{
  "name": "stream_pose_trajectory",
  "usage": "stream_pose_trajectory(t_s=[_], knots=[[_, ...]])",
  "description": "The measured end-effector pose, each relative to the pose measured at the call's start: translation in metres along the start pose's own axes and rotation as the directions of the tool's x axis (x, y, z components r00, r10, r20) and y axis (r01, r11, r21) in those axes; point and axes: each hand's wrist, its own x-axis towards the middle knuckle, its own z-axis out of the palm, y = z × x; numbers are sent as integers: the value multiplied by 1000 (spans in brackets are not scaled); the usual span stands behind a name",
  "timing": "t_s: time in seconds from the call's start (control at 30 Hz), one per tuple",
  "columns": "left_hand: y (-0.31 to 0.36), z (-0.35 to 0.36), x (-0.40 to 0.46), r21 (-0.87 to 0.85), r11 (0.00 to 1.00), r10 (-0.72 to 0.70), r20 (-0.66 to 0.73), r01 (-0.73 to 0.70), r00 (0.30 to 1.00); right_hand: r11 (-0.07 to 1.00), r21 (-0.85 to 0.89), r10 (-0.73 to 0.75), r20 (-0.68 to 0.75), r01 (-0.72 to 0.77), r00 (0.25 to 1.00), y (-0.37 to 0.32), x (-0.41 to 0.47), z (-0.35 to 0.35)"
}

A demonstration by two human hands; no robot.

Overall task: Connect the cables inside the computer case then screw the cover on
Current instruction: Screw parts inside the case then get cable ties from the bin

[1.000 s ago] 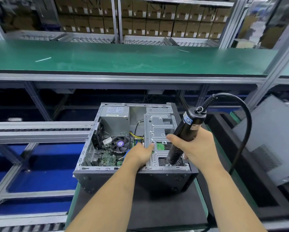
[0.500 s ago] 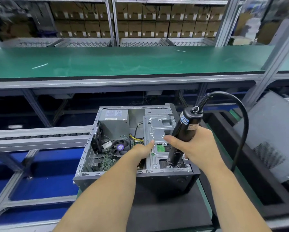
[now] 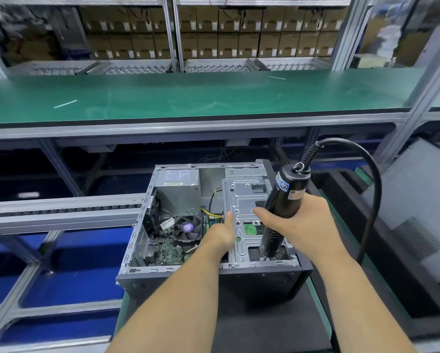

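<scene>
Screwdriver settles low over the drive bracket while the case is open.

The computer case (image 3: 213, 250) lies open-side up on the black mat (image 3: 264, 322), its cover (image 3: 417, 212) leaning well apart at right; the right hand (image 3: 303, 225) wraps the electric screwdriver (image 3: 282, 212), tip barely shifted, so fastening seems underway; the left hand (image 3: 220, 236) now presses the bracket (image 3: 241, 200) edge, thumb raised, fingers hidden.

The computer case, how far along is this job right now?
Cable connections can't be judged. In hand: the right hand grips the electric screwdriver, tip down at the drive bracket, which the left hand touches. Left: the computer case is open; a grey panel leans at right.
</scene>
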Motion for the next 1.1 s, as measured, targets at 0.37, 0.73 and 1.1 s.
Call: stream_pose_trajectory(t_s=[0.37, 0.73, 1.1], knots=[[1, 6, 14, -2, 1000, -12, -52, 12, 999, 989, -131, -72, 19, 74, 997, 7, 1, 0], [2, 4, 18, 211, 977, -26, -20, 30, 999, 998, 27, -53, 10, 53, 999, 9, 6, 9], [3, 3, 18, 193, 981, -30, -10, 31, 1000, 995, 75, -64, -24, 65, 998, 10, 3, 11]])
